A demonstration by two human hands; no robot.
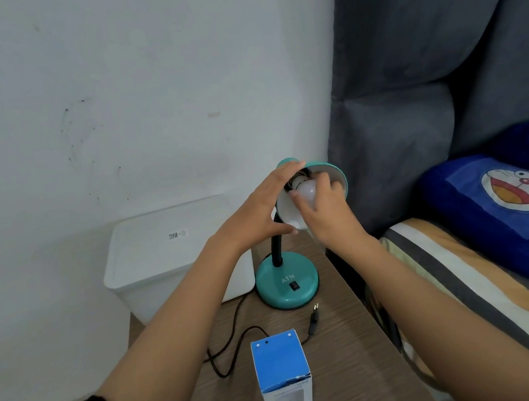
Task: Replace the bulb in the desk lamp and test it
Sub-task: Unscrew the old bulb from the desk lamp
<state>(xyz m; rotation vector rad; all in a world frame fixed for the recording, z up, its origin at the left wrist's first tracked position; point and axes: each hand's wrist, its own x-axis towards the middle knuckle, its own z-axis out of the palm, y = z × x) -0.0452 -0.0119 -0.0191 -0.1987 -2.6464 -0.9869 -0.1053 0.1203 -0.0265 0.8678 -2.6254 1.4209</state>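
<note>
Blue and white cardboard marks the bulb box, which stands upright nearest to you on the wood-grain table. Its top flap is closed. Just beyond the box, the black power cord loops across the tabletop, and its plug lies loose on the surface, connected to nothing in view.

Behind the plug, the teal lamp base sits flat on the table, with a black rocker switch on its near face. A black flexible neck rises from the base to the teal shade, which is tilted so that its white interior faces you.

Your left hand is spread open and cups the left side of the shade, with the thumb extended below its rim. Your right hand is curled around the white bulb, fingertips gripping the globe. The bulb sits at the socket inside the shade; you cannot tell how far it is threaded in.

A white lidded storage bin stands to the left of the lamp against the wall. A bed with a blue cartoon cushion lies to your right.
</note>
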